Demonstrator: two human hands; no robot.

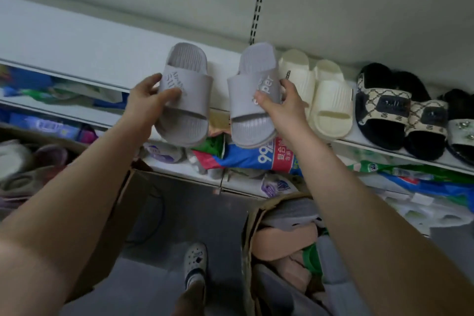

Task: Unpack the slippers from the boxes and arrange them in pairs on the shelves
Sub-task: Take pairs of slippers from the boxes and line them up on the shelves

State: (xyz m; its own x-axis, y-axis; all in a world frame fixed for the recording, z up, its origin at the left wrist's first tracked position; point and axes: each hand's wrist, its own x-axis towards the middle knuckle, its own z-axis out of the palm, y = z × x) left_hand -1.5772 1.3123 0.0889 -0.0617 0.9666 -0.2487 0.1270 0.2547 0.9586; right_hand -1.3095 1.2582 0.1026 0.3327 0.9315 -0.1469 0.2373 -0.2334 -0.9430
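Now | box (250, 233): pink slippers (284, 238) | left grip (148, 97), right grip (287, 102): grey slippers (187, 110)

A small shop aisle, mid-restock.
White display shelves (77, 41) hang from a slotted wall upright (259, 7); paired slippers (325, 100) line one, bagged goods (256, 159) fill those below, and full cardboard boxes (250, 233) stand on the floor (179, 213).

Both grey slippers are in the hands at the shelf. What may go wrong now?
1. The right slipper, in the right hand, is tilted and almost against the cream pair; setting it down may knock that pair askew.
2. The left slipper, in the left hand, hangs past the shelf edge; let go too early, it may fall off.
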